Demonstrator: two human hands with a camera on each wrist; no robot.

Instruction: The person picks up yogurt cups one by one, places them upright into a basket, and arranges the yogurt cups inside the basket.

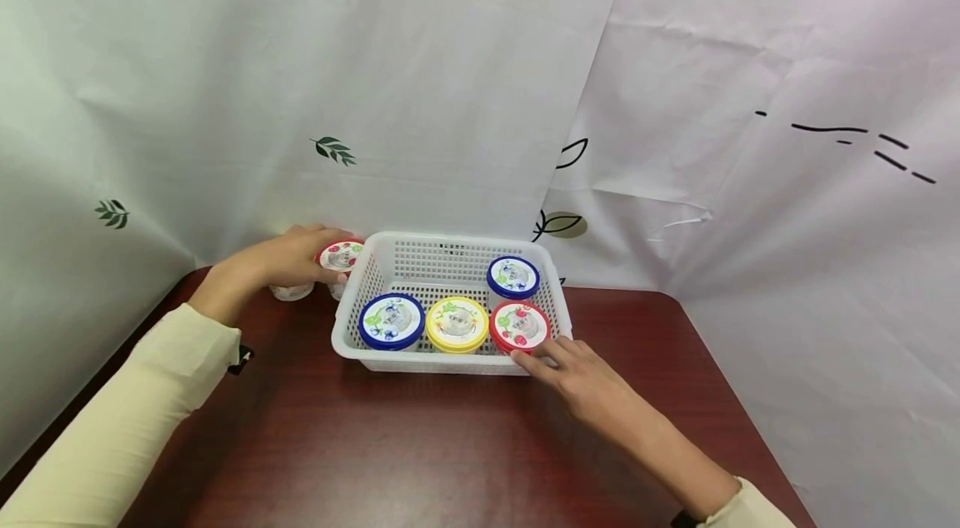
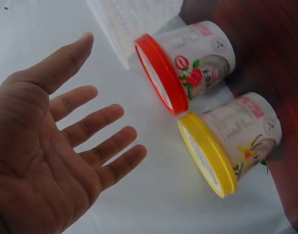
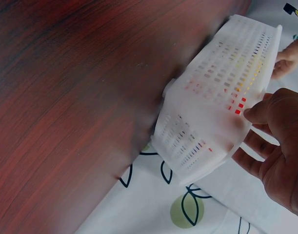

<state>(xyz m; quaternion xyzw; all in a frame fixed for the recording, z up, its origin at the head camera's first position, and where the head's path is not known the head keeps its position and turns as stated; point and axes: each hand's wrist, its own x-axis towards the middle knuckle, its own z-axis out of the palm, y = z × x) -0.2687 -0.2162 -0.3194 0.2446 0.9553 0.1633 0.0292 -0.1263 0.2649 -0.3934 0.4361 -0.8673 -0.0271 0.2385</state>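
My left hand [image 1: 296, 255] is over two tubs left of the basket, its fingers spread and straight in the left wrist view. One is a red-lidded tub [image 2: 190, 63] with strawberry pictures. Beside it stands a yellow-lidded tub [image 2: 241, 139], whose lid the hand hides in the head view. The palm holds nothing. At the near right corner, my right hand [image 1: 573, 370] holds the rim of a white plastic basket [image 1: 450, 363], thumb outside and fingers over the edge. Inside are two blue-lidded tubs, one at front left [image 1: 392, 321], a yellow-lidded tub [image 1: 457, 325] and a red-lidded tub [image 1: 520, 326].
The basket stands on a dark red-brown wooden table [image 1: 420, 445], close to its back edge. A pale cloth with leaf prints [image 1: 465, 95] hangs behind and at both sides. The second blue-lidded tub [image 1: 513, 278] is at the basket's back right.
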